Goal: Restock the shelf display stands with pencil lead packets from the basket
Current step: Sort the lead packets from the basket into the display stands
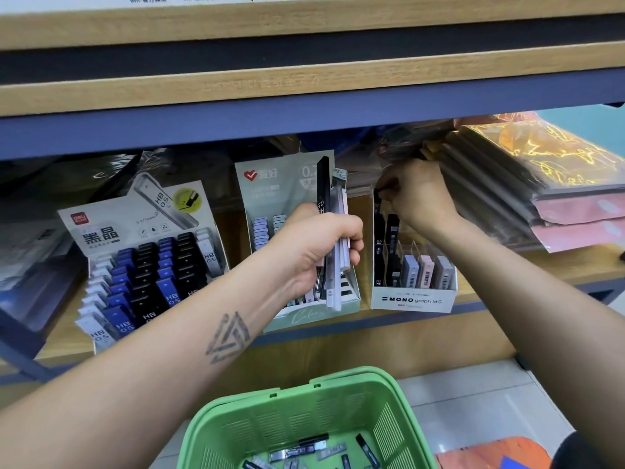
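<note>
Upright, slim black and translucent lead packets (333, 228) in left hand (318, 252).

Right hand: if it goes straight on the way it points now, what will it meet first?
Probably the back of the MONO stand: the right hand reaches into its rear left corner, above the black packets. Depth is unclear.

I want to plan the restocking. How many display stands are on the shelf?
3. The black-and-blue stand is on the left, the pale green stand is in the middle behind the left hand, and the MONO stand is on the right.
</note>
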`<act>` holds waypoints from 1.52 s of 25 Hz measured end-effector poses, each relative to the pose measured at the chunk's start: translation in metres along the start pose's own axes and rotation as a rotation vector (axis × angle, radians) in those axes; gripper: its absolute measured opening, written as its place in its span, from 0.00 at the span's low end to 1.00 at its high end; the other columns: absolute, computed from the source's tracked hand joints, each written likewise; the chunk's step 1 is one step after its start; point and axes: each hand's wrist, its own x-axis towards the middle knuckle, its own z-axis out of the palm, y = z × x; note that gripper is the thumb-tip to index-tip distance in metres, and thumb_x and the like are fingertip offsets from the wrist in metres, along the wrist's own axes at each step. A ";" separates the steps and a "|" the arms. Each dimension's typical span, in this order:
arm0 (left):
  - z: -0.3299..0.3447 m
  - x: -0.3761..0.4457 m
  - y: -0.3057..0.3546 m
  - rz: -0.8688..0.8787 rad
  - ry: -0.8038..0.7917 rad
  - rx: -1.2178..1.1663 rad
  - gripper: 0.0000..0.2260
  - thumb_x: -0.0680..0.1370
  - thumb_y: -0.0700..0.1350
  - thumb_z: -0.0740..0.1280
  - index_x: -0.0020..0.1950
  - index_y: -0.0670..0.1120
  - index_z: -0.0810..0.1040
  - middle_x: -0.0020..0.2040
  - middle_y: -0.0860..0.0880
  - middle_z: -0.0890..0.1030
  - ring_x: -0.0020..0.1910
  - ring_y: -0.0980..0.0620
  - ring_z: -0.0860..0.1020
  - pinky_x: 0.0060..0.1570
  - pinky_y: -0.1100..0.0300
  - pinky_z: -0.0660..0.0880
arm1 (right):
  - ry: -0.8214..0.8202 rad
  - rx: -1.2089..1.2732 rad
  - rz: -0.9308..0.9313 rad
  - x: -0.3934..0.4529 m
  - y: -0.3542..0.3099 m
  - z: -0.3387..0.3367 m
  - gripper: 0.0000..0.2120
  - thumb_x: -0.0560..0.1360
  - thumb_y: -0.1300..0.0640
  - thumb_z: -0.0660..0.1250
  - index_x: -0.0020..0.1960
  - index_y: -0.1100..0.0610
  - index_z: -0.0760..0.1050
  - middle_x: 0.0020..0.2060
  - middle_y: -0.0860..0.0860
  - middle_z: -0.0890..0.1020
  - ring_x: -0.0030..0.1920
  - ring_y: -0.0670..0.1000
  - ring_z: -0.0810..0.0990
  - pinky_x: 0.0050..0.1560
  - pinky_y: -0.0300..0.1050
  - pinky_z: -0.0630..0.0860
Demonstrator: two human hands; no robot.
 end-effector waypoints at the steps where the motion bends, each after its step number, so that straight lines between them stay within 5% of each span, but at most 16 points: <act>1: 0.000 0.001 0.000 -0.002 -0.002 0.000 0.05 0.72 0.31 0.67 0.46 0.37 0.75 0.34 0.40 0.79 0.28 0.47 0.76 0.37 0.57 0.74 | 0.016 -0.020 0.000 -0.001 -0.002 0.001 0.08 0.77 0.65 0.70 0.52 0.58 0.85 0.49 0.55 0.86 0.49 0.54 0.84 0.53 0.47 0.81; 5: -0.001 0.001 -0.001 -0.008 -0.025 -0.004 0.08 0.71 0.31 0.67 0.49 0.37 0.74 0.34 0.40 0.79 0.28 0.47 0.76 0.36 0.57 0.74 | 0.030 -0.042 0.006 -0.004 -0.001 0.003 0.14 0.77 0.66 0.68 0.62 0.60 0.81 0.57 0.58 0.84 0.55 0.57 0.83 0.54 0.43 0.76; 16: -0.006 -0.004 -0.002 -0.013 -0.074 -0.021 0.09 0.72 0.31 0.67 0.51 0.36 0.74 0.34 0.40 0.78 0.28 0.47 0.76 0.31 0.60 0.75 | -0.010 0.038 0.065 -0.012 -0.014 -0.011 0.19 0.75 0.69 0.64 0.63 0.57 0.81 0.60 0.53 0.84 0.58 0.54 0.82 0.59 0.48 0.79; 18: -0.008 -0.005 -0.003 -0.027 -0.103 -0.041 0.09 0.72 0.31 0.67 0.52 0.36 0.73 0.33 0.40 0.78 0.28 0.47 0.76 0.31 0.60 0.75 | -0.052 0.324 0.122 -0.018 -0.028 -0.018 0.15 0.78 0.66 0.65 0.61 0.55 0.83 0.56 0.48 0.84 0.55 0.48 0.82 0.55 0.42 0.78; 21: -0.010 -0.008 -0.004 -0.048 -0.150 -0.069 0.12 0.73 0.31 0.67 0.55 0.36 0.73 0.33 0.40 0.78 0.28 0.47 0.75 0.31 0.59 0.74 | -0.234 1.072 0.308 -0.032 -0.053 -0.032 0.08 0.80 0.62 0.66 0.55 0.59 0.83 0.45 0.54 0.86 0.43 0.51 0.82 0.44 0.44 0.78; 23: -0.011 -0.013 -0.004 -0.059 -0.200 -0.073 0.13 0.73 0.31 0.66 0.57 0.35 0.73 0.33 0.40 0.78 0.27 0.47 0.75 0.29 0.60 0.73 | -0.313 1.214 0.367 -0.041 -0.059 -0.040 0.05 0.80 0.62 0.68 0.51 0.60 0.82 0.38 0.53 0.84 0.38 0.51 0.80 0.38 0.43 0.77; 26: -0.012 -0.024 -0.005 -0.089 -0.271 -0.061 0.11 0.73 0.30 0.65 0.54 0.37 0.74 0.33 0.39 0.77 0.26 0.47 0.74 0.27 0.61 0.72 | -0.362 1.158 0.370 -0.052 -0.060 -0.043 0.05 0.78 0.62 0.69 0.52 0.61 0.82 0.38 0.54 0.84 0.37 0.51 0.80 0.39 0.43 0.76; 29: -0.016 -0.030 -0.012 -0.131 -0.255 0.045 0.14 0.72 0.29 0.66 0.55 0.38 0.71 0.33 0.38 0.77 0.26 0.47 0.74 0.25 0.62 0.73 | -0.291 1.056 0.290 -0.056 -0.064 -0.045 0.09 0.79 0.57 0.70 0.57 0.58 0.83 0.49 0.54 0.87 0.49 0.52 0.85 0.50 0.46 0.78; 32: -0.018 -0.032 -0.018 -0.156 -0.230 0.139 0.17 0.69 0.30 0.68 0.55 0.39 0.69 0.35 0.37 0.78 0.26 0.46 0.74 0.26 0.60 0.74 | -0.333 0.946 0.256 -0.059 -0.072 -0.047 0.12 0.76 0.49 0.73 0.52 0.56 0.86 0.49 0.52 0.87 0.53 0.51 0.84 0.61 0.52 0.76; 38: -0.019 -0.034 -0.020 -0.155 -0.199 0.232 0.15 0.68 0.30 0.69 0.51 0.39 0.70 0.32 0.41 0.80 0.26 0.46 0.75 0.28 0.59 0.74 | -0.370 0.949 0.304 -0.059 -0.074 -0.048 0.03 0.73 0.57 0.76 0.45 0.57 0.86 0.45 0.52 0.88 0.52 0.52 0.84 0.69 0.59 0.72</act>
